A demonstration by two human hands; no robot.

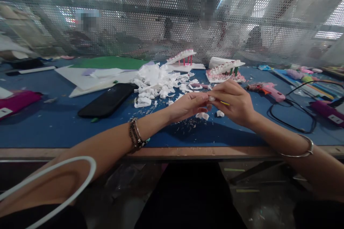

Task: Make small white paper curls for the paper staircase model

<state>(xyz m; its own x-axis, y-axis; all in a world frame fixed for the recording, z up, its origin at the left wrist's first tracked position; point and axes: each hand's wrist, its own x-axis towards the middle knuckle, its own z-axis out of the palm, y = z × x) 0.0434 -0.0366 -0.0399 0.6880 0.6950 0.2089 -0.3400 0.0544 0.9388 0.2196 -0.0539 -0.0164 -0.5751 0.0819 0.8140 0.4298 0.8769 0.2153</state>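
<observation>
My left hand (188, 106) and my right hand (234, 102) meet fingertip to fingertip just above the blue table mat. Pinched between them is a small white piece (211, 98), its material too small to tell. A thin yellow thing (225, 103) shows under my right fingers, mostly hidden; whether I hold it is unclear. Below my hands lie white scraps (202, 116) and fine crumbs. Behind my left hand spreads a heap of torn white scraps (156, 78). Two small models with sloping white tops stand farther back, one on pink posts (185, 59), the other on green posts (225, 71).
A black phone (109, 101) and white sheets (88, 78) lie left, with a green sheet (110, 62) behind. Rightward are a pink glue gun (271, 91) and its looping black cable (292, 127). A perforated metal screen (172, 18) closes the back. A white tube (92, 166) loops over my left arm.
</observation>
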